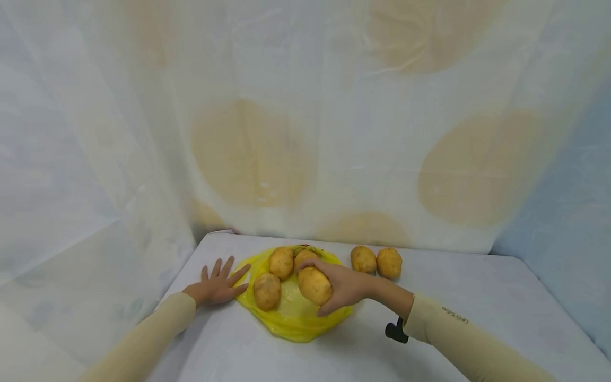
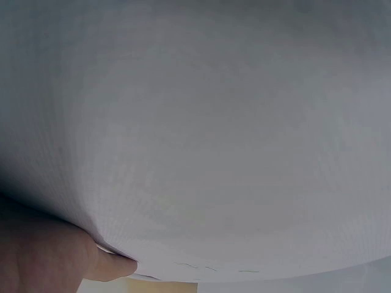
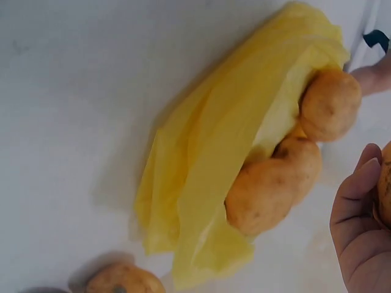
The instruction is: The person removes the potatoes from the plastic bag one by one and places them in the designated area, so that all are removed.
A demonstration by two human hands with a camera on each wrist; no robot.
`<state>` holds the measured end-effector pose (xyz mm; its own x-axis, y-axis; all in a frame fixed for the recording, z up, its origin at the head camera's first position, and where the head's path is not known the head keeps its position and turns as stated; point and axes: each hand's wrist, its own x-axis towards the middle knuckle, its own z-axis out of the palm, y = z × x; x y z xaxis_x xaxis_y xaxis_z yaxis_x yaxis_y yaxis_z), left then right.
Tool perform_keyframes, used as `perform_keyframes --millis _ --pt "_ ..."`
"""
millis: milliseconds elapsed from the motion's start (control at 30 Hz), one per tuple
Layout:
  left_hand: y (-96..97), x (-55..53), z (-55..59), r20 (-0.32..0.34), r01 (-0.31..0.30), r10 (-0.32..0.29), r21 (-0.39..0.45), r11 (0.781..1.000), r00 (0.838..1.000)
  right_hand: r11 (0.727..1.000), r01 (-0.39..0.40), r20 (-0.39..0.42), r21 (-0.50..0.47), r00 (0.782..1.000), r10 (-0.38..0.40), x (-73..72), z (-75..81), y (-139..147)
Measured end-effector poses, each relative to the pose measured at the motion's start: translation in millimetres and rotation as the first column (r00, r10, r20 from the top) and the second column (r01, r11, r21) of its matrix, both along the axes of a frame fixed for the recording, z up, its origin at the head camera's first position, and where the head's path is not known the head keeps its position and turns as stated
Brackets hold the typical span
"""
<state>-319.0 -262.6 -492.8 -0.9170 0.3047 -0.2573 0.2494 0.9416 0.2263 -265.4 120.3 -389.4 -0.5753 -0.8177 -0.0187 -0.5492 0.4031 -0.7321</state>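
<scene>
My right hand (image 1: 347, 284) grips a potato (image 1: 315, 286) above the yellow plastic bag (image 1: 288, 321). In the right wrist view, that potato (image 3: 385, 190) shows only partly at the right edge, with the curled fingers (image 3: 355, 229) around it. Three other potatoes lie on the bag: one at the left (image 1: 267, 292), one at the back (image 1: 280, 263) and one (image 1: 304, 259) partly hidden behind the held one. With its fingers spread, my left hand (image 1: 217, 284) rests on the table, fingertips at the bag's left edge.
Two potatoes, one (image 1: 363, 259) beside the other (image 1: 389, 263), sit at the back of the white-covered table (image 1: 458, 297), right of the bag. A patterned curtain (image 1: 334, 132) hangs behind the table. The right wrist carries a black device (image 1: 396, 331).
</scene>
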Motion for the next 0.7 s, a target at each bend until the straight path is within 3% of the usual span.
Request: perform_keyframes --millis 167,333,533,700 --pt "0.7 -1.3 -0.1 0.000 -0.013 0.013 -0.011 1.000 1.000 0.998 0.059 -0.017 -0.031 0.998 -0.059 -8.4 11.6 10.9" --pt "4.5 1.6 0.6 0.014 -0.012 0.012 -0.008 1.000 1.000 0.984 0.178 -0.025 -0.022 0.984 -0.179 -13.3 16.9 27.7" --pt "4.1 2.8 -0.6 0.007 -0.018 0.018 -0.036 0.999 1.000 0.957 0.285 0.083 -0.055 0.956 -0.281 -21.8 18.8 49.9" --pt "2.8 2.0 1.6 0.018 -0.020 0.021 -0.030 0.999 1.000 0.937 0.345 -0.005 -0.058 0.938 -0.346 -35.5 21.5 69.2"
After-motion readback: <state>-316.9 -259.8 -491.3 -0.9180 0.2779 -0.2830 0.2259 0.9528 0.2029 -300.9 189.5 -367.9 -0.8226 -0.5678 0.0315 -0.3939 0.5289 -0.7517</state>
